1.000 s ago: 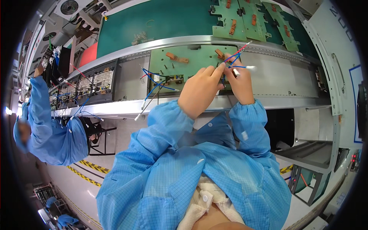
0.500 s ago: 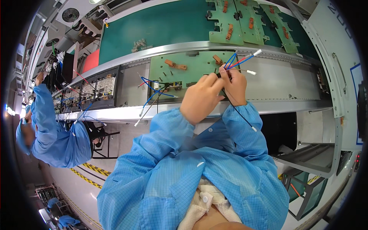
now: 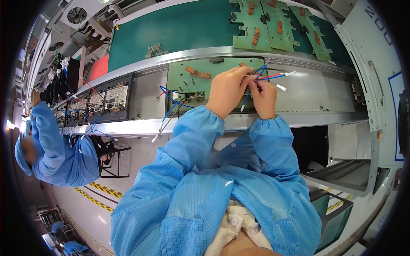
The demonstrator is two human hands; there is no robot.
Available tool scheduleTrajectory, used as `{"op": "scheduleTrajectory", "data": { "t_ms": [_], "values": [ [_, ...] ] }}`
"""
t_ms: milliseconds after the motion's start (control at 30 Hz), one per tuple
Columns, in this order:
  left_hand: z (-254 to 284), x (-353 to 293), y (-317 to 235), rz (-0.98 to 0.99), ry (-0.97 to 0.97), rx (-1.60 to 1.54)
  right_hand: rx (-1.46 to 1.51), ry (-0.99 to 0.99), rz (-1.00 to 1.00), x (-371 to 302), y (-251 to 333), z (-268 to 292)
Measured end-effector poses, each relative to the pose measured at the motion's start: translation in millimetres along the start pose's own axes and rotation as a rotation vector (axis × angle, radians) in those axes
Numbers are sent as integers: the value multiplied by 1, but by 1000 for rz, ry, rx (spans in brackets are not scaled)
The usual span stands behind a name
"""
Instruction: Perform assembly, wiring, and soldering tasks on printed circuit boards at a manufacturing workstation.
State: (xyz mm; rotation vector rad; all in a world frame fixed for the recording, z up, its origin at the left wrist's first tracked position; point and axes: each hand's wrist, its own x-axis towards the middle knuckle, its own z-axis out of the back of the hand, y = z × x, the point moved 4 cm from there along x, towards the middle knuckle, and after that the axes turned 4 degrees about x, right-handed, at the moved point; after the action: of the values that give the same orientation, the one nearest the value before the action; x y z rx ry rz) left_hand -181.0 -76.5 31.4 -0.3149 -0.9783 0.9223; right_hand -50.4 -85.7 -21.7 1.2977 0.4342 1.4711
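Over the right end of a green fixture board (image 3: 222, 66), both my hands meet around a bundle of blue, red and pale wires (image 3: 268, 78) with white ends. My right hand (image 3: 265, 98) pinches the bundle low down, its thumb and forefinger closed on it. My left hand (image 3: 226, 90) presses its fingertips to the wires right beside them; its fingers hide part of the bundle. Between my hands a blue wire with a white tip (image 3: 243, 106) hangs down. Left of my hands, a second set of blue, red and black wires (image 3: 173, 101) spreads from a small circuit board (image 3: 195, 96) set in the fixture.
Metal conveyor rails (image 3: 316, 119) run across in front of me. Behind them, a green mat (image 3: 179, 30) carries more fixture boards (image 3: 256, 32) and a small pile of metal parts (image 3: 154, 50). Black trays (image 3: 117, 96) with wired boards stand left. A co-worker in blue (image 3: 64, 149) sits there.
My left hand has moved up to my right fingertips. The wire bundle has swung lower toward the right. A black wire that hung below my hands is out of sight.
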Motion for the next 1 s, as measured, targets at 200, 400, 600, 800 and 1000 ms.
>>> {"op": "scheduleTrajectory", "data": {
  "t_ms": [200,400,600,800,1000],
  "values": [
    [6,3,3,-35,52,76,40,33,-18,-4,6,-4],
    [4,0,2,-44,128,94,-36,-6,19,-5,-12,-4],
    [-8,-3,3,-2,46,-14,-72,-37,67,-6,-18,-9],
    [-17,0,16,3,33,6,-42,115,-5,-7,-21,1],
    [-14,1,8,-69,13,124,355,-33,-170,-10,2,0]
  ]
}}
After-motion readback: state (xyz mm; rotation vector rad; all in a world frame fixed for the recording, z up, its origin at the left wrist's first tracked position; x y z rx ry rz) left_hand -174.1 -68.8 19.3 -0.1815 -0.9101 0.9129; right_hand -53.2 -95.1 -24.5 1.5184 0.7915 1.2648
